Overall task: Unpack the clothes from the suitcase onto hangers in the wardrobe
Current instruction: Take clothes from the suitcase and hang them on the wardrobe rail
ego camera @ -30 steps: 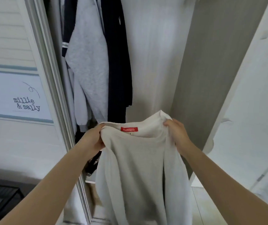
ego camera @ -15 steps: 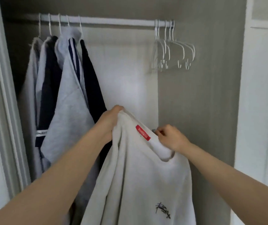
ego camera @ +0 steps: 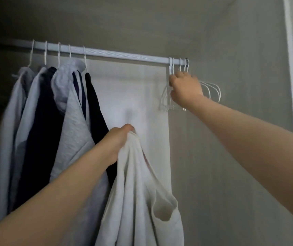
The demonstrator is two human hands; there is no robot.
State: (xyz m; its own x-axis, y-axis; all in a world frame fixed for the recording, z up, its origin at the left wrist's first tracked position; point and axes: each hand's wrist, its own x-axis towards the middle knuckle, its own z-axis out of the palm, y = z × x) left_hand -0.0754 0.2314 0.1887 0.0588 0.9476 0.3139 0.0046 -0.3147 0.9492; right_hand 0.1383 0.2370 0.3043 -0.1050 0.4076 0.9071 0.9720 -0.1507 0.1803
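The left hand [ego camera: 119, 141] is gripping the cream sweatshirt [ego camera: 138, 201] by a bunched part of its upper edge, fingers clamped on the cloth; the sweatshirt is hanging down from that fist inside the wardrobe [ego camera: 230, 139], in front of the pale back panel [ego camera: 133, 96], its neck opening sagging low on the right; the right hand [ego camera: 185, 89] is reaching up to the empty white hangers [ego camera: 211, 89] clustered at the right end of the rail [ego camera: 124, 55], fingers curling round the wire just below the hooks; how many hangers it is holding I cannot tell; grey and navy garments [ego camera: 67, 112] are hanging along the rail's left end, just beside the left forearm.
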